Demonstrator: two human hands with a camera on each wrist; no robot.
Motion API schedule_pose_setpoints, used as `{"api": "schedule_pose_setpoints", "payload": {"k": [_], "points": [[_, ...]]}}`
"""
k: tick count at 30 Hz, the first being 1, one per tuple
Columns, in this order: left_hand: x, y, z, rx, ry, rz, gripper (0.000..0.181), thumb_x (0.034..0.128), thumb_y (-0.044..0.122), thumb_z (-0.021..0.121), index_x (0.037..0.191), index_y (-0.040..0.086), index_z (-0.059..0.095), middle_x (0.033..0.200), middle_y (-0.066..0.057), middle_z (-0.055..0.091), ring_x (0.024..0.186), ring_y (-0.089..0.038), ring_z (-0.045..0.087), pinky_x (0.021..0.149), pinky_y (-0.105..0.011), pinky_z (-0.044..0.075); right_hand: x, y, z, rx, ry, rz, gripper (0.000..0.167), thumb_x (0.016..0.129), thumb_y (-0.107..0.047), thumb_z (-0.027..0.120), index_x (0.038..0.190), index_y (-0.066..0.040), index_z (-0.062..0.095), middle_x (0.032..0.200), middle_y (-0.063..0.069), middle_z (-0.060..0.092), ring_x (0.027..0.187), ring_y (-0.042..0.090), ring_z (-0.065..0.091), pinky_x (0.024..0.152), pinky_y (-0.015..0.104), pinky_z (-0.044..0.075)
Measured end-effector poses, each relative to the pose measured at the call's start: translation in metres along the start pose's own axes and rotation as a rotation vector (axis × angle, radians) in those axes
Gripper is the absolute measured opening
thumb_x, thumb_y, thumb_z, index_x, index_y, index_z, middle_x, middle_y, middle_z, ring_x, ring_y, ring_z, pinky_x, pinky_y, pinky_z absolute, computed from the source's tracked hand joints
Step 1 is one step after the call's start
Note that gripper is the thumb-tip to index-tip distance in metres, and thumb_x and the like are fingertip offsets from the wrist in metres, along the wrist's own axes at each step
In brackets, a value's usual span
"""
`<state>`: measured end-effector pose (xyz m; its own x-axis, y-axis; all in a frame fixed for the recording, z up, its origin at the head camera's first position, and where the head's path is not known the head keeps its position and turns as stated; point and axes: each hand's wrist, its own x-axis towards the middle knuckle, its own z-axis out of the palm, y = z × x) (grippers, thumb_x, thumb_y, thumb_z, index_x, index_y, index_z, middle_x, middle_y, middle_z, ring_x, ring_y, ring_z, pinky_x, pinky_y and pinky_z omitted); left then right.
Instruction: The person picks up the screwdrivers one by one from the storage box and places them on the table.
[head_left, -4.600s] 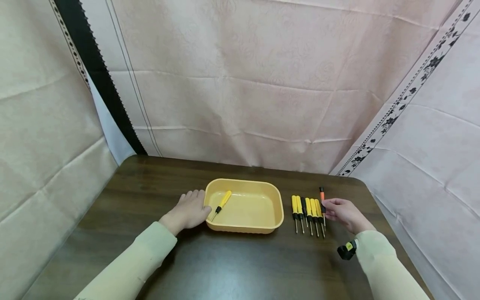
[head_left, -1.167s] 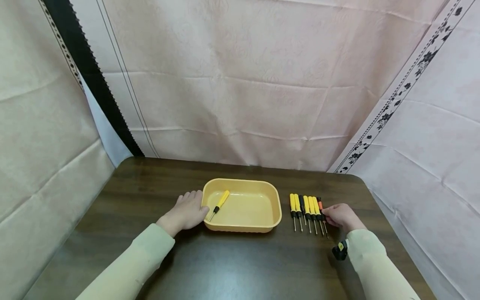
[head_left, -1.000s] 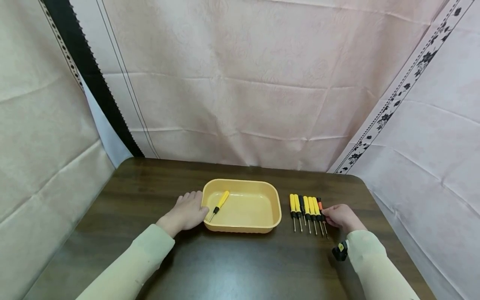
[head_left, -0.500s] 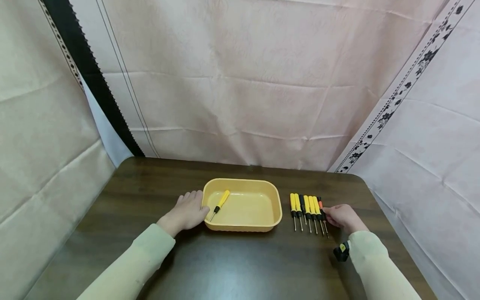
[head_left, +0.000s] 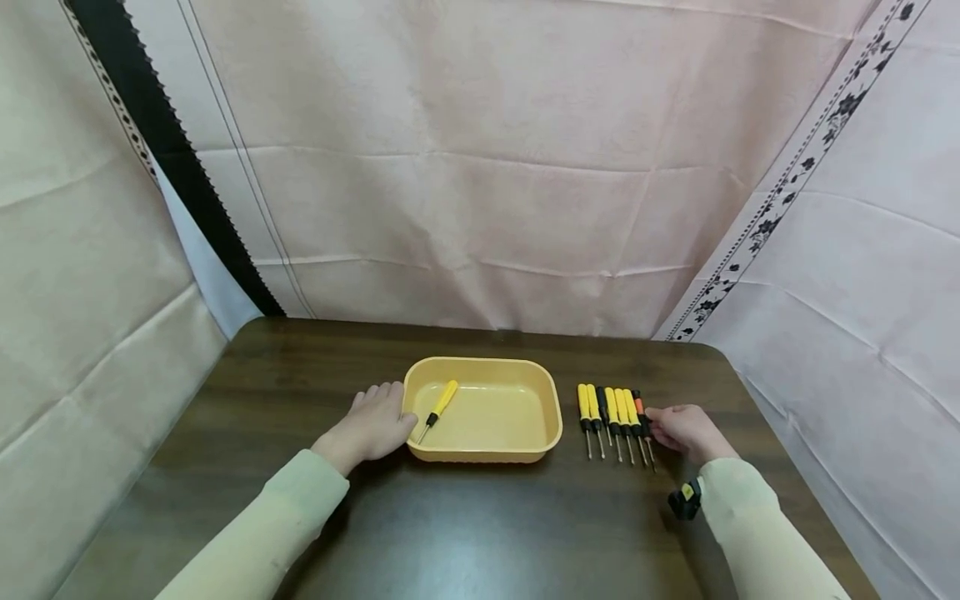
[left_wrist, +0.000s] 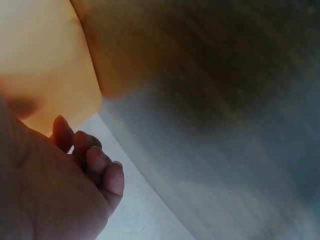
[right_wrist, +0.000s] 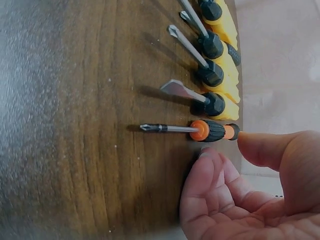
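My left hand rests at the left end of a yellow plastic tray, its thumb on the rim. In the left wrist view its fingers bend loosely beside the tray wall. Inside the tray lies a yellow-and-black screwdriver. My right hand is beside an orange-and-black screwdriver with a cross tip, at the right end of a row. In the right wrist view its thumb and curled fingers lie just beside the handle, not around it; whether they touch is unclear.
Several yellow-handled screwdrivers and one black-handled screwdriver lie side by side, shafts toward me. They are on a dark wooden table. Pale cloth hangs behind and at both sides.
Earlier my right hand held the orange-and-black screwdriver upright beside the row; it was then lowered into line and now lies there. The left hand and tray have barely moved.
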<state>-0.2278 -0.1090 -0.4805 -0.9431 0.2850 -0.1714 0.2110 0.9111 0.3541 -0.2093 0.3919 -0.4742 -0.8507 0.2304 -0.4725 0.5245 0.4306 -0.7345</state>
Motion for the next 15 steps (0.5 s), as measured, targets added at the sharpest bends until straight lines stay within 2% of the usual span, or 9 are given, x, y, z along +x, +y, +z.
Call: {"api": "schedule_pose_setpoints", "payload": {"k": [6,11,15], "points": [[0.000,0.003,-0.002,-0.010,-0.003,-0.004,0.043,0.0901,0.037,0.044,0.118,0.004,0.046,0.094,-0.005,0.045,0.086,-0.024,0.039,0.076,-0.040,0.029,0.000,-0.004,-0.002,0.038,0.016,-0.012,0.042,0.097,-0.030,0.057,0.113,0.008,0.059,0.096,0.013,0.060,0.081,0.020,0.060,0.076,0.033,0.053],[0.000,0.001,-0.002,-0.014,-0.005,-0.013,0.044,0.0901,0.036,0.045,0.119,0.003,0.046,0.094,-0.005,0.045,0.086,-0.024,0.039,0.076,-0.040,0.030,-0.004,-0.014,0.004,0.064,0.013,-0.087,0.054,0.097,-0.037,0.055,0.125,0.009,0.052,0.115,0.020,0.057,0.096,0.024,0.060,0.084,0.035,0.052],[0.000,0.000,-0.002,-0.005,-0.001,-0.009,0.043,0.0903,0.036,0.045,0.119,0.003,0.045,0.094,-0.005,0.045,0.086,-0.024,0.039,0.076,-0.040,0.030,-0.013,-0.036,0.014,0.087,0.014,-0.149,0.061,0.097,-0.042,0.055,0.131,0.007,0.047,0.127,0.024,0.051,0.110,0.032,0.057,0.091,0.040,0.048]]}}
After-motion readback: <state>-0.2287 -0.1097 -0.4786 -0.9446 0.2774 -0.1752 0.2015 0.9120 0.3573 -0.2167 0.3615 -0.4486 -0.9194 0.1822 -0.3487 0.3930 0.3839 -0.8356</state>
